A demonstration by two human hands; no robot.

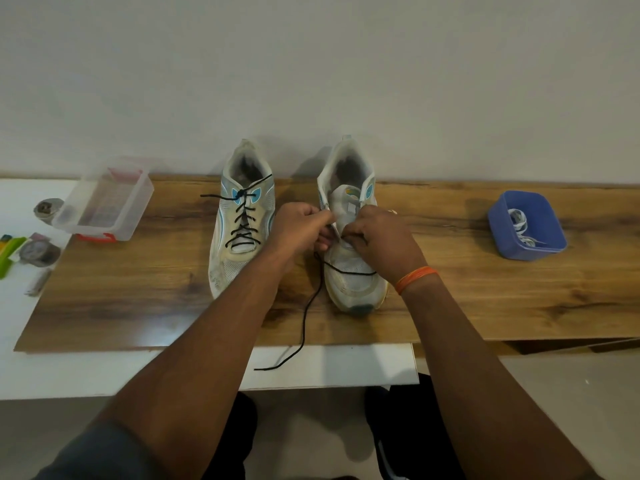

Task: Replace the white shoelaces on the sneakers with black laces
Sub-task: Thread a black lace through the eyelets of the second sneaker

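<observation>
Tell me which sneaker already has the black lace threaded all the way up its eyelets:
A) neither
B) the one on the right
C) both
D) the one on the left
D: the left sneaker shows black lace crisscrossed up its eyelets, while the right sneaker has only one black lace crossing near the toe, its free end trailing toward the table edge, with both hands working on it.

Blk lace point(313, 299), white/blue sneakers point(242, 220), blue tub point(540, 240), orange wristband point(414, 277)

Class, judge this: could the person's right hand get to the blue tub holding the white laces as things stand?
Probably yes: bare wooden board lies between the right hand and the blue tub. The hand is busy, though, pinching the black lace.
</observation>
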